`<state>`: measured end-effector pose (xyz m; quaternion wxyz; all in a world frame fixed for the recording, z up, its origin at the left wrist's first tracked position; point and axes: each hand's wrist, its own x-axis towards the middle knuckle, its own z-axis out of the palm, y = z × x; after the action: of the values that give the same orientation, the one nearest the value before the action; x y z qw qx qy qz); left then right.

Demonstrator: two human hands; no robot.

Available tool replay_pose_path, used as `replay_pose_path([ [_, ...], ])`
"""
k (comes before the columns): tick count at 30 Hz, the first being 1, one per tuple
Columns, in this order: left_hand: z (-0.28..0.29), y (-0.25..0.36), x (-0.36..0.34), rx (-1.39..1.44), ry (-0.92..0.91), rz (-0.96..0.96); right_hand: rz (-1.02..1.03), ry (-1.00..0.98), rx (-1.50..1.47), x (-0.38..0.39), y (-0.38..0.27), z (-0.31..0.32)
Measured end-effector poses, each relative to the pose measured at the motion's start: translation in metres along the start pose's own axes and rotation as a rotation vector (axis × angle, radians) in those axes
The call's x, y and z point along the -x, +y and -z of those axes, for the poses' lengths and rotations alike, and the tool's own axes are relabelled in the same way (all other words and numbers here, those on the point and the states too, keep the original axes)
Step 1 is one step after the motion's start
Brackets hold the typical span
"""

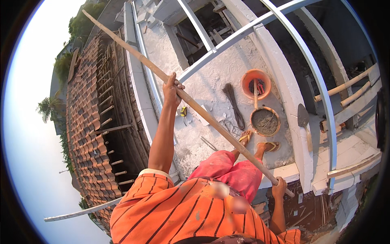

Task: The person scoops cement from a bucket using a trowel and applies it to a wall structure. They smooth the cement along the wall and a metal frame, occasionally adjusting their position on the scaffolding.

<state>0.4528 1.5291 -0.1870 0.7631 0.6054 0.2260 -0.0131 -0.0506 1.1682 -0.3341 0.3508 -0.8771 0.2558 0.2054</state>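
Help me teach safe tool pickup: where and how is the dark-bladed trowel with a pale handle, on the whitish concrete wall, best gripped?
Probably by its slim, pale handle, from the person's side: it points toward them, while the broad, dark grey blade points away. The nearer right hand grips the long, light-brown pole, so it would likely have to let go first.

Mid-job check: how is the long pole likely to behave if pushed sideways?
The long pole is probably fairly stiff, showing no marked sag beyond the left hand. It may feel tip-heavy, since a long stretch reaches past that hand. Its rounded look suggests it could roll if laid down.
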Motion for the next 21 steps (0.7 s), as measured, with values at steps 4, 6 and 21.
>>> replay_pose_path([
  [4,0.041,-0.113,-0.014,-0.075,0.142,0.287,-0.282,-0.124,0.192,0.07,0.007,0.041],
  [6,0.057,-0.17,-0.008,-0.067,0.168,0.396,-0.311,-0.205,0.317,0.095,0.009,0.06],
  [21,0.13,-0.195,0.069,-0.06,-0.138,0.697,0.282,-0.457,-0.252,-0.192,-0.366,-0.098],
])
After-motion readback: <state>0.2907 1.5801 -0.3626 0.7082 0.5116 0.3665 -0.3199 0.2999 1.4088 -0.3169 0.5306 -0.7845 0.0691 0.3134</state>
